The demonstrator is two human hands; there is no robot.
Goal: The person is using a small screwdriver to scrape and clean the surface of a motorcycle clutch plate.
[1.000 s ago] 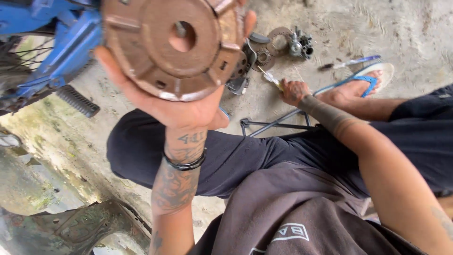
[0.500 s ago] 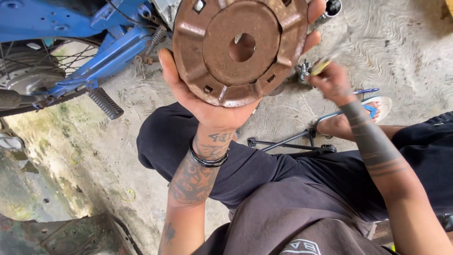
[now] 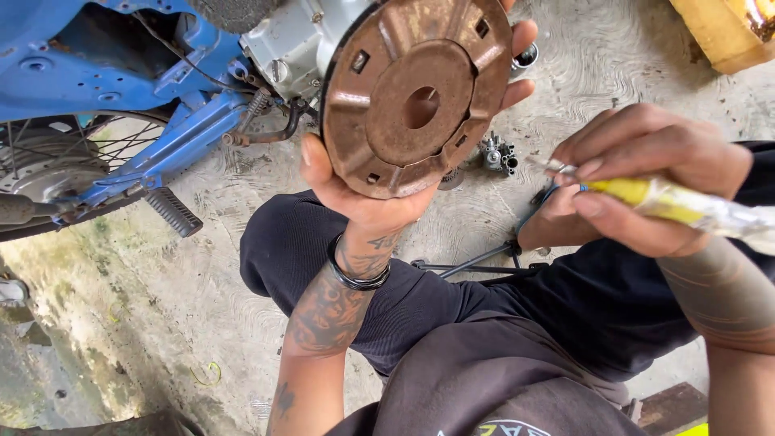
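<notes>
Risen from the floor to right of centre: right hand [image 3: 638, 182], grip clenched on a yellow-handled screwdriver [image 3: 670, 202]. Upper centre: left hand [image 3: 379, 194], grip grasping the rusty clutch drum [image 3: 416, 93] from beneath. Upper left: blue motorcycle frame [image 3: 105, 73], footpeg [image 3: 173, 211]. Behind the drum, carburetor [image 3: 496, 153] on concrete floor [image 3: 161, 307].

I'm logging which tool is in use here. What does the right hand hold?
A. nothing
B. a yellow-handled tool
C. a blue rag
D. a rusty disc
B: the right hand grips a yellow-handled tool, its metal tip near the fingertips, while the left hand holds up the rusty disc.
</notes>
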